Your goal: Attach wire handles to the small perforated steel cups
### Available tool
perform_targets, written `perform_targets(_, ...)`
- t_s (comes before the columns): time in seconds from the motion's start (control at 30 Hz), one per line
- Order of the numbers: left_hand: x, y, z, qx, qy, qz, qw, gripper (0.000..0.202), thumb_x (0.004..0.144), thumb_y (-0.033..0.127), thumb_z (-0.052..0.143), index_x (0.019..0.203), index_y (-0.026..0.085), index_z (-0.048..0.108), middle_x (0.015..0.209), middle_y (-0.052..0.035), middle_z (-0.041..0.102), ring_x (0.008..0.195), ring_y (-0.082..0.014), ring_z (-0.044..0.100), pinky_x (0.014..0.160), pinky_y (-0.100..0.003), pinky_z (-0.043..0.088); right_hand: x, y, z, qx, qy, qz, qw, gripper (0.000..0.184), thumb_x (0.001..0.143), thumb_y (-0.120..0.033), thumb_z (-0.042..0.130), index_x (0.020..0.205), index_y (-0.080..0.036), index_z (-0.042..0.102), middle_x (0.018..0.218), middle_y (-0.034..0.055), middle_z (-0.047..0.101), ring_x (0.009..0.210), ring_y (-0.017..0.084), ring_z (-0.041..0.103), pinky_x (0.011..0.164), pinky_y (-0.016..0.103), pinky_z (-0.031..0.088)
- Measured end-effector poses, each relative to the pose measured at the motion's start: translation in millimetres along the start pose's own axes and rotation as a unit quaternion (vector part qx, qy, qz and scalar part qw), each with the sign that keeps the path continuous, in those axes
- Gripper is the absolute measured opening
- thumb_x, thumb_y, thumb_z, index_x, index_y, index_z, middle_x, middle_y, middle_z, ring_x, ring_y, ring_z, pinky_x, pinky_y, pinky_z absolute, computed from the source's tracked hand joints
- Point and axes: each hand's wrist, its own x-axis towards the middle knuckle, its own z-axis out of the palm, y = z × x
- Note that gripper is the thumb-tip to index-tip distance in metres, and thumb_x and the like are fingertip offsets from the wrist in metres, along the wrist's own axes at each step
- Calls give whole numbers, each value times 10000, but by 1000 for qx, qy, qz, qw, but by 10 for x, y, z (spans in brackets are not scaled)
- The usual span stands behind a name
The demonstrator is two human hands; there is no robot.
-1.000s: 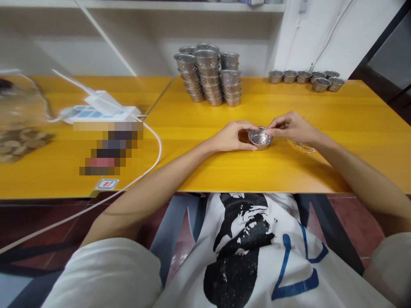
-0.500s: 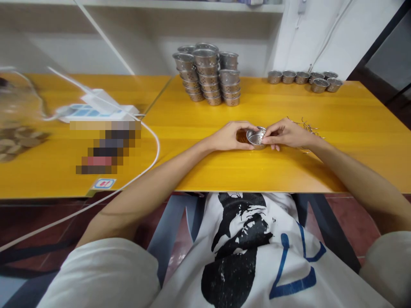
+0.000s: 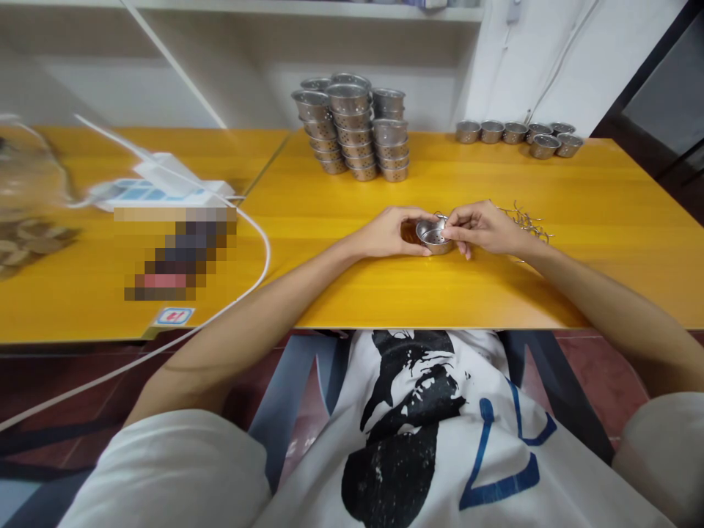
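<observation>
In the head view, my left hand (image 3: 388, 231) curves its thumb and fingers around the side of a small perforated metal strainer cup (image 3: 434, 238) and grips it just above the table. My right hand (image 3: 481, 227) is closed in a pinch at the cup's right rim. A thin bent wire (image 3: 441, 216) shows at that rim by the right fingertips; most of it is hidden by the fingers. Beyond the right wrist lies a loose pile of thin bent wires (image 3: 528, 221), partly covered by the forearm.
Tall stacks of strainer cups (image 3: 352, 136) stand at the back. Several single cups (image 3: 515, 133) sit at the back right. On the left are a power strip (image 3: 159, 192), a white cable (image 3: 268, 257), a blurred-out item (image 3: 181, 253) and round wooden-looking pieces (image 3: 33, 238).
The right fingertips have lifted slightly from inside the cup to its right rim, and the wire there shows more clearly. The left hand keeps its grip. The whole view has shifted a little.
</observation>
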Motion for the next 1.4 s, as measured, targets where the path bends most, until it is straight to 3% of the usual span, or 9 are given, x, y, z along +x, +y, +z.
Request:
perform_targets(0.3,12,-52,5,-13,-3,4,1000,793,717,504,1045,1382,144,806,1378,-194,817,1265,-371,794,1143,-520,611,6,-42,27,-38,17,-11,999,565,863,-707,929,911,-170,761,578,-12,693,462,121,631,485,228,516)
perform_targets(0.57,8,-33,3,-16,5,-5,1000,837,697,597,1052,1364,151,813,1363,-186,825,1249,-366,796,1155,-518,607,30,-27,46,-50,23,-22,998,583,865,-737,907,894,-173,760,563,-27,655,441,111,591,465,233,481)
perform_targets(0.9,26,-87,7,-34,-2,-9,999,811,694,557,1057,1362,164,815,1388,-187,816,1289,-375,782,1171,-528,590,32,32,30,-51,27,-15,998,536,893,-693,902,864,-180,751,554,-23,649,444,118,591,468,237,469)
perform_targets(1.4,23,-143,-3,-27,10,-25,999,832,683,563,1058,1362,150,813,1355,-184,823,1255,-366,784,1168,-522,582,44,69,75,-45,46,-24,998,634,888,-797,858,895,-180,710,606,-1,684,476,120,618,486,238,477)
